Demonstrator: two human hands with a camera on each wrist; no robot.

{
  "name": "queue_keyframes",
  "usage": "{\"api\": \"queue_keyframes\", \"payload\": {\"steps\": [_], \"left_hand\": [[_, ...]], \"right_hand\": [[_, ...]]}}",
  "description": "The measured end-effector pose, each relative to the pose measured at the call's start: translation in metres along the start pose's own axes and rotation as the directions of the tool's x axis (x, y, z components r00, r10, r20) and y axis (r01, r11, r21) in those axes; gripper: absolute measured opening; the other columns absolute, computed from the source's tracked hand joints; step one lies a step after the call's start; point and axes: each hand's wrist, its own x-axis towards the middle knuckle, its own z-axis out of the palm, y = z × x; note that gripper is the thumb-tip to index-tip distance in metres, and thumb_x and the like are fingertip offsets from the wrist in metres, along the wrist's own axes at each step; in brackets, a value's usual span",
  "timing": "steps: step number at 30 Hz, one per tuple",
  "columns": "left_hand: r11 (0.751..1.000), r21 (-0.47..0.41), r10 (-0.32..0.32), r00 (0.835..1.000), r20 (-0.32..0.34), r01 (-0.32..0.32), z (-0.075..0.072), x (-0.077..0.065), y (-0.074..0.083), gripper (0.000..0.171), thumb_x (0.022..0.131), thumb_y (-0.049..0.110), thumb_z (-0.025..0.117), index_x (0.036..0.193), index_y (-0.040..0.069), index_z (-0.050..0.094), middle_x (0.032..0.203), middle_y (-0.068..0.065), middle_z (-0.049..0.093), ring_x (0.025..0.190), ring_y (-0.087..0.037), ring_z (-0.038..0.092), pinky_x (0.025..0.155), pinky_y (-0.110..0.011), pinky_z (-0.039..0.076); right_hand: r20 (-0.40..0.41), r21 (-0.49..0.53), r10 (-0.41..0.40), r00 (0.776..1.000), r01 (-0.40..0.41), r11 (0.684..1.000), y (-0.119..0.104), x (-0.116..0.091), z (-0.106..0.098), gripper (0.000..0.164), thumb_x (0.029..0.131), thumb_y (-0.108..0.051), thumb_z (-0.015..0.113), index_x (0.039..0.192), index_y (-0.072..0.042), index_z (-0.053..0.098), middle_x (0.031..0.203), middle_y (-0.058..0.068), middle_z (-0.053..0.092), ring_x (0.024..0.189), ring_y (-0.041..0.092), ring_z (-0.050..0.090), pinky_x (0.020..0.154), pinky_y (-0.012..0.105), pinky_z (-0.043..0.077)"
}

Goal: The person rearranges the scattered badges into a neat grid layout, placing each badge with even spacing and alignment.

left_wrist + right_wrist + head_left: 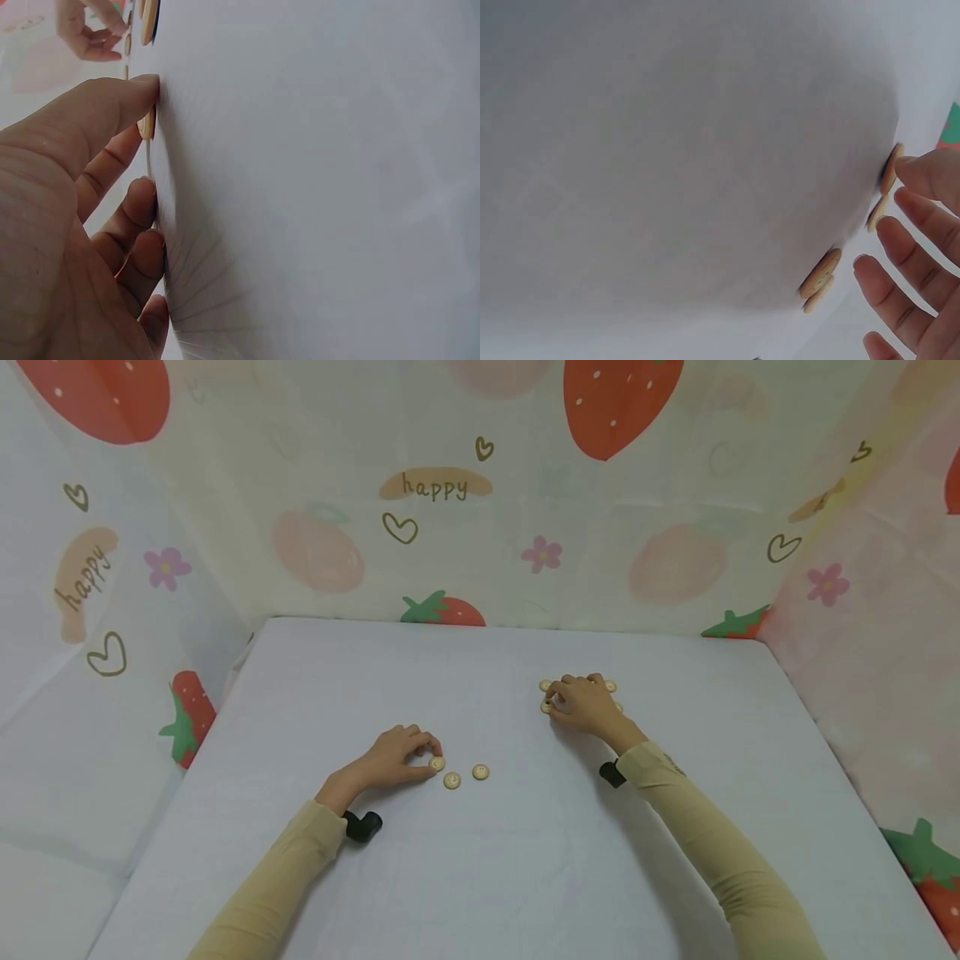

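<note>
On the left side of the white table, the left hand (393, 758) pinches a round, pale wooden button (437, 763) between thumb and index finger. The left wrist view shows this button (148, 124) edge-on at the thumb tip. Two similar buttons, one near (452, 781) and one farther right (481, 772), lie beside that hand. Farther back and right, the right hand (587, 703) reaches over a small group of buttons, its thumb tip right at the front left button (547, 707). In the right wrist view its fingers (900, 247) are spread apart. The hand partly hides the group.
Other buttons of the group show around the right hand, one at the back left (545, 686) and one at the back right (611, 687). A white cloth covers the table (480, 877). Strawberry-patterned curtains (450, 552) stand behind and at both sides.
</note>
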Motion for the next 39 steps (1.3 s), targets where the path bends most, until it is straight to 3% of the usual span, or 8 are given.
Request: {"api": "queue_keyframes", "payload": {"steps": [20, 27, 39], "left_hand": [[1.0, -0.006, 0.008, 1.0, -0.006, -0.008, -0.002, 0.0, 0.002, 0.024, 0.084, 0.03, 0.066, 0.105, 0.02, 0.061, 0.091, 0.003, 0.054, 0.083, -0.013, 0.043, 0.077, -0.033, 0.034], [1.0, -0.007, 0.011, 1.0, -0.009, -0.011, -0.001, 0.0, 0.0, 0.023, 0.084, 0.031, 0.066, 0.104, 0.021, 0.061, 0.091, 0.004, 0.053, 0.083, -0.013, 0.043, 0.077, -0.034, 0.034], [1.0, -0.004, 0.002, 1.0, -0.01, -0.002, 0.003, 0.002, -0.004, 0.024, 0.083, 0.032, 0.066, 0.105, 0.022, 0.061, 0.089, 0.006, 0.052, 0.081, -0.012, 0.042, 0.076, -0.032, 0.034]], "right_hand": [[-0.045, 0.057, -0.093, 0.995, 0.095, 0.994, -0.025, -0.002, 0.004, 0.013, 0.082, -0.024, 0.064, 0.093, -0.017, 0.069, 0.087, -0.002, 0.06, 0.084, 0.015, 0.06, 0.093, 0.051, 0.032], [-0.031, 0.041, -0.128, 0.991, 0.129, 0.991, -0.037, -0.002, 0.01, 0.013, 0.082, -0.028, 0.064, 0.091, -0.02, 0.068, 0.086, -0.004, 0.06, 0.084, 0.013, 0.057, 0.095, 0.048, 0.032], [-0.001, 0.022, -0.181, 0.984, 0.181, 0.983, -0.063, -0.004, 0.015, 0.016, 0.082, -0.039, 0.065, 0.081, -0.024, 0.064, 0.076, -0.009, 0.056, 0.071, 0.01, 0.05, 0.089, 0.043, 0.034]]}}
